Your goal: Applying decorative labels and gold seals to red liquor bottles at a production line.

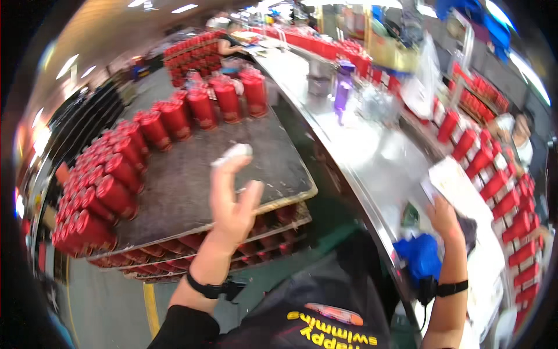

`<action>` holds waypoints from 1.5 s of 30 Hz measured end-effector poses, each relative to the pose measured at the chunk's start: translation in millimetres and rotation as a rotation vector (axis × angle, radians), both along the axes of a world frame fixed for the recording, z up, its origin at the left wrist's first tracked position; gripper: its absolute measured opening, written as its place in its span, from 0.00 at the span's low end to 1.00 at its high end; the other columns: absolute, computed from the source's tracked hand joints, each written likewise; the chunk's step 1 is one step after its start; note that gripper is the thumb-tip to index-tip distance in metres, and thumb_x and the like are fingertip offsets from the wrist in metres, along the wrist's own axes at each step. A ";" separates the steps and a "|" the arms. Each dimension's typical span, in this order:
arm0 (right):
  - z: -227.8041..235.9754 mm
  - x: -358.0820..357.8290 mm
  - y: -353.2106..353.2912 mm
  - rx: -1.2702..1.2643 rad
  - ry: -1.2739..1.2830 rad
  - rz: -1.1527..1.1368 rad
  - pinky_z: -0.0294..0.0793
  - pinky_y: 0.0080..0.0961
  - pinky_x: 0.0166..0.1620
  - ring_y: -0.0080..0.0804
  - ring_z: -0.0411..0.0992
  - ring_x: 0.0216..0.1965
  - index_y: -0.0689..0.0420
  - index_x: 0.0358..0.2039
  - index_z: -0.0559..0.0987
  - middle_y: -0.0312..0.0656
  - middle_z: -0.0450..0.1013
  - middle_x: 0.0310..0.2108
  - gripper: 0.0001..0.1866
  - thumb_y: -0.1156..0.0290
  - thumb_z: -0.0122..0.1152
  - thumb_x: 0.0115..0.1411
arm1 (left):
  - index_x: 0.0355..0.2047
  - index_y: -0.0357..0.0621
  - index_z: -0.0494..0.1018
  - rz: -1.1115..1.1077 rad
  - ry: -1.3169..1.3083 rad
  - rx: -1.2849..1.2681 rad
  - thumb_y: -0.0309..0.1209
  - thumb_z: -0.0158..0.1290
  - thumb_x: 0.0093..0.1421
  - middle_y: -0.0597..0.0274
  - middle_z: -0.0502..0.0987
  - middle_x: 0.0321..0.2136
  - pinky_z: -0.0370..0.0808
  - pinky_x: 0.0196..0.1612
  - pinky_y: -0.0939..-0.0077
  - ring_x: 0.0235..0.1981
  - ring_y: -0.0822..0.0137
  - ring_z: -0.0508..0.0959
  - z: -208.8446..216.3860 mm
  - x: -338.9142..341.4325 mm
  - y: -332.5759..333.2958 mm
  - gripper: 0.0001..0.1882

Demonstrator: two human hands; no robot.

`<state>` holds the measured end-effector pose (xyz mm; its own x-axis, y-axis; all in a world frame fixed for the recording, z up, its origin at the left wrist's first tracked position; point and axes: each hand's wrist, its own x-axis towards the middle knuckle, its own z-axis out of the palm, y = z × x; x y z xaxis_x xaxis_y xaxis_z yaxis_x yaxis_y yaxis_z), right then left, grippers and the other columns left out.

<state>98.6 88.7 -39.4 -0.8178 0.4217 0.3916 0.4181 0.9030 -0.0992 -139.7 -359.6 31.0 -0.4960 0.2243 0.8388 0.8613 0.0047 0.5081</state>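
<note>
A long metal worktable runs through a crowded workshop. To its left stands a stack of wooden boards, the dark top one lined along its left and far edges with upright red cylinders; more red shows on the levels beneath. Along the worktable's right side stretch further red cylinders, beside which a co-worker is seen; another person is by the worktable's far end. At the worktable's near end, the wearer's dark apron bears yellow lettering.

A white sheet lies over the worktable's right edge, and a whitish plastic bag hangs above that side. The left hand, left of the worktable, is raised above the dark board, half open, thumb parted from the fingers. The right hand, over the worktable, is at the white sheet with fingers slightly bent; whether it grips the sheet cannot be told. On the worktable's near part sits a bunched blue cloth, farther along a purple bottle. Smallest is a white piece at the left fingertips, left of the worktable; worn or held, it is impossible to say.
</note>
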 end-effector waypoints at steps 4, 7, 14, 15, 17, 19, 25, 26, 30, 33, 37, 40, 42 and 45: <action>79.9 36.6 -78.7 -0.241 0.122 -0.062 0.71 0.42 0.47 0.52 0.72 0.43 0.64 0.48 0.72 0.56 0.72 0.40 0.19 0.69 0.60 0.57 | 0.50 0.35 0.68 -0.469 -0.068 -0.213 0.22 0.53 0.56 0.51 0.72 0.49 0.66 0.56 0.68 0.51 0.58 0.71 -27.9 46.7 104.7 0.20; 59.5 84.1 -108.1 -0.259 0.319 -0.255 0.70 0.37 0.49 0.51 0.70 0.46 0.63 0.48 0.72 0.53 0.71 0.43 0.18 0.71 0.60 0.58 | 0.48 0.36 0.70 -0.773 -0.177 -0.265 0.26 0.55 0.56 0.51 0.75 0.45 0.68 0.52 0.66 0.48 0.53 0.73 -50.6 71.3 187.0 0.18; -24.2 155.7 -195.4 -0.065 0.349 -0.690 0.64 0.43 0.55 0.54 0.64 0.51 0.64 0.49 0.72 0.54 0.66 0.50 0.21 0.72 0.61 0.55 | 0.45 0.39 0.72 -1.227 0.047 -0.371 0.30 0.55 0.57 0.50 0.75 0.42 0.68 0.50 0.64 0.43 0.50 0.74 -53.4 153.8 303.8 0.15; -27.1 156.8 -199.3 -0.066 0.350 -0.729 0.64 0.43 0.55 0.54 0.64 0.51 0.64 0.49 0.72 0.54 0.66 0.50 0.21 0.72 0.61 0.55 | 0.43 0.40 0.73 -1.265 0.048 -0.459 0.32 0.55 0.57 0.52 0.76 0.41 0.67 0.50 0.63 0.43 0.50 0.73 -59.0 160.7 310.8 0.15; -28.6 155.0 -201.8 -0.064 0.329 -0.763 0.64 0.42 0.54 0.53 0.65 0.51 0.64 0.49 0.72 0.53 0.66 0.49 0.20 0.72 0.60 0.55 | 0.42 0.40 0.73 -1.308 0.142 -0.639 0.34 0.55 0.56 0.53 0.77 0.39 0.66 0.50 0.61 0.43 0.51 0.73 -64.4 165.1 317.8 0.15; -30.0 151.8 -199.7 -0.034 0.321 -0.810 0.65 0.42 0.53 0.52 0.65 0.50 0.64 0.47 0.73 0.52 0.67 0.47 0.19 0.73 0.60 0.54 | 0.41 0.42 0.73 -1.308 0.272 -0.658 0.35 0.56 0.55 0.54 0.77 0.38 0.64 0.51 0.59 0.42 0.53 0.74 -68.0 165.1 318.4 0.15; -29.1 143.9 -199.6 -0.074 0.334 -0.835 0.67 0.41 0.51 0.51 0.67 0.47 0.63 0.43 0.74 0.50 0.69 0.44 0.19 0.74 0.63 0.49 | 0.40 0.42 0.74 -1.307 0.271 -0.758 0.33 0.57 0.54 0.55 0.78 0.38 0.66 0.49 0.60 0.41 0.53 0.74 -64.1 163.8 320.2 0.14; -28.6 143.6 -199.9 -0.056 0.352 -0.837 0.67 0.41 0.50 0.50 0.68 0.46 0.63 0.43 0.74 0.49 0.70 0.43 0.19 0.74 0.64 0.49 | 0.40 0.42 0.74 -1.264 0.316 -0.735 0.33 0.58 0.53 0.56 0.78 0.38 0.66 0.49 0.60 0.41 0.53 0.75 -63.5 164.9 320.1 0.14; -32.2 144.4 -199.3 -0.005 0.468 -0.818 0.71 0.38 0.45 0.50 0.69 0.42 0.64 0.40 0.74 0.49 0.70 0.41 0.19 0.78 0.64 0.46 | 0.39 0.40 0.75 -1.229 0.357 -0.755 0.28 0.57 0.54 0.53 0.78 0.38 0.69 0.47 0.65 0.40 0.54 0.76 -60.0 167.9 322.1 0.12; -41.3 149.6 -204.6 0.016 0.662 -0.702 0.72 0.36 0.43 0.47 0.70 0.40 0.62 0.39 0.74 0.48 0.70 0.39 0.18 0.79 0.65 0.45 | 0.40 0.38 0.74 -1.210 0.366 -0.799 0.27 0.57 0.55 0.52 0.78 0.40 0.70 0.47 0.63 0.41 0.52 0.75 -62.5 174.0 324.7 0.12; -55.1 160.6 -260.7 0.073 0.897 -0.646 0.73 0.34 0.39 0.42 0.70 0.35 0.60 0.34 0.75 0.43 0.71 0.34 0.13 0.80 0.64 0.45 | 0.42 0.35 0.74 -1.199 0.316 -0.914 0.27 0.53 0.60 0.54 0.78 0.37 0.71 0.47 0.72 0.40 0.63 0.77 -67.8 174.6 331.4 0.11; -83.2 199.2 -309.4 0.031 0.930 -0.861 0.73 0.34 0.36 0.43 0.71 0.31 0.59 0.29 0.76 0.42 0.72 0.27 0.07 0.78 0.62 0.47 | 0.41 0.34 0.74 -1.100 0.440 -0.899 0.27 0.50 0.63 0.55 0.78 0.37 0.71 0.46 0.73 0.38 0.65 0.77 -63.4 175.2 329.1 0.10; -129.9 221.6 -325.8 -0.111 0.953 -1.095 0.73 0.38 0.37 0.47 0.72 0.32 0.60 0.28 0.76 0.46 0.73 0.28 0.05 0.74 0.59 0.51 | 0.39 0.33 0.75 -0.994 0.593 -0.748 0.27 0.48 0.64 0.53 0.78 0.34 0.71 0.45 0.72 0.37 0.63 0.77 -59.1 178.5 324.3 0.10; -187.5 249.6 -345.0 -0.575 0.847 -1.298 0.73 0.41 0.41 0.51 0.74 0.37 0.60 0.32 0.78 0.51 0.75 0.32 0.07 0.71 0.56 0.53 | 0.35 0.33 0.75 -1.258 0.611 -0.718 0.26 0.48 0.63 0.52 0.78 0.32 0.71 0.43 0.71 0.35 0.62 0.77 -44.1 230.3 267.2 0.09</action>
